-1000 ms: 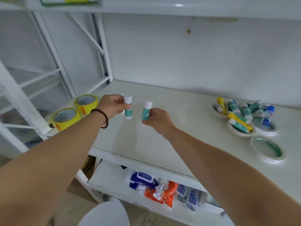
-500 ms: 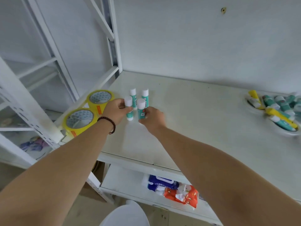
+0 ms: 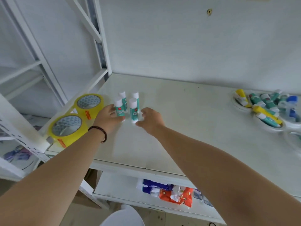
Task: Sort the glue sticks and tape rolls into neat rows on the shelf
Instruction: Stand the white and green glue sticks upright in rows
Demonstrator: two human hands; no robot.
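Several teal glue sticks with white caps stand upright in a tight square on the white shelf [image 3: 187, 121]. The back pair [image 3: 129, 97] stands free. My left hand [image 3: 109, 119] has finger and thumb around the front left glue stick [image 3: 118, 106]. Just right of the front right glue stick [image 3: 133, 108], my right hand [image 3: 150, 119] is off it with fingers spread. Two yellow tape rolls [image 3: 68, 128] lie flat in a line at the shelf's left edge. A loose heap of glue sticks [image 3: 263, 108] lies on white round rolls [image 3: 239, 106] at the far right.
A white perforated shelf post [image 3: 24, 128] rises at the left beside the tape rolls, with diagonal braces behind. The wall closes the back of the shelf. Blue and orange packets [image 3: 164, 191] lie on the lower shelf. A white rounded object [image 3: 122, 216] sits below.
Both hands brought a glue stick each leftward and set them down in front of the standing pair. My right hand has let go and drawn back slightly.
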